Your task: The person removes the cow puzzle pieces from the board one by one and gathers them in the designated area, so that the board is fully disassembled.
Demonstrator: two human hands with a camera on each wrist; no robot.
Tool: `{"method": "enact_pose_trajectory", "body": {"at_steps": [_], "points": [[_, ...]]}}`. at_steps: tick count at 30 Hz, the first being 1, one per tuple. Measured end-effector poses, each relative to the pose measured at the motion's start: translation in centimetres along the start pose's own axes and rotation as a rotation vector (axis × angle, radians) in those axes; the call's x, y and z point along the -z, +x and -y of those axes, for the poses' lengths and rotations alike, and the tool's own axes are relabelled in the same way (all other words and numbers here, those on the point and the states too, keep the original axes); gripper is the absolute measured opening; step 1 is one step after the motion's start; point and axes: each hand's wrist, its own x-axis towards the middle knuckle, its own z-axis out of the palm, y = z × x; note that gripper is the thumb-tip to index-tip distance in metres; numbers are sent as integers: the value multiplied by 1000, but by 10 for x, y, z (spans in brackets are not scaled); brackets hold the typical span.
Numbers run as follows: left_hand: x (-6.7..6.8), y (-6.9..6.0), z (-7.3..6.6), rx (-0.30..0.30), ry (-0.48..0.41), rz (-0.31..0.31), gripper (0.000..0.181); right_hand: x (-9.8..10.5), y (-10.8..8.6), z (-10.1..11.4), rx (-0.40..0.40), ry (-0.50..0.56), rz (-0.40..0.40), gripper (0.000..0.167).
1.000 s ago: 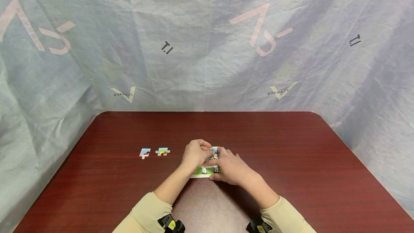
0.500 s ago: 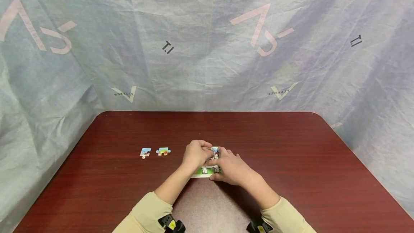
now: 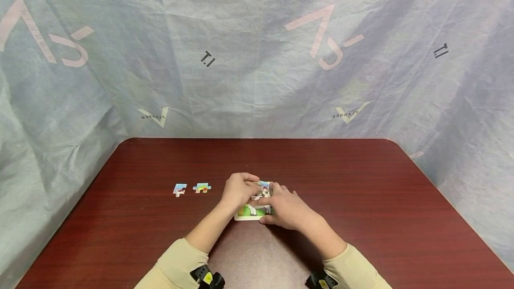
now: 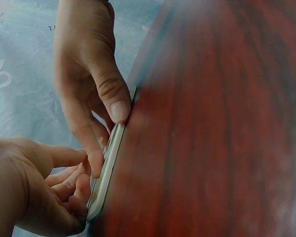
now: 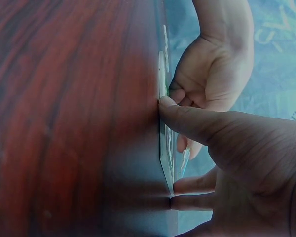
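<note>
A framed jigsaw puzzle (image 3: 248, 218) with a white animal on green lies flat at the middle of the table. My left hand (image 3: 238, 190) is over its left part and pinches a small puzzle piece (image 5: 185, 160), seen nearly edge-on in the right wrist view. My right hand (image 3: 287, 208) holds the frame at its right side. Its thumb (image 5: 170, 104) rests on the near edge and a finger reaches onto the picture; other fingers touch the right end. Both hands hide much of the picture.
Two loose puzzle pieces, a blue and white piece (image 3: 179, 189) and a blue and yellow piece (image 3: 202, 188), lie to the left on the dark red table (image 3: 341, 168). A grey printed cloth (image 3: 257, 57) hangs behind the table.
My left hand has shifted slightly left, so more of the puzzle's lower left corner shows. The right hand stays in the same place.
</note>
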Motion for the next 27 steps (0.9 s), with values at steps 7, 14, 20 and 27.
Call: {"method": "enact_pose_trajectory", "body": {"at_steps": [7, 14, 20, 27], "points": [[11, 0, 3, 9, -29, -26, 20, 0, 0, 0, 15, -6, -8, 45], [29, -1, 10, 7, -37, -65, 21, 0, 0, 0, -5, -23, -4, 45], [48, -2, 21, 23, -39, -78, 24, 0, 0, 1, -1, -26, -2, 45], [69, -3, 29, 38, -23, -108, 26, 1, 0, 1, -2, -16, -6, 46]]}}
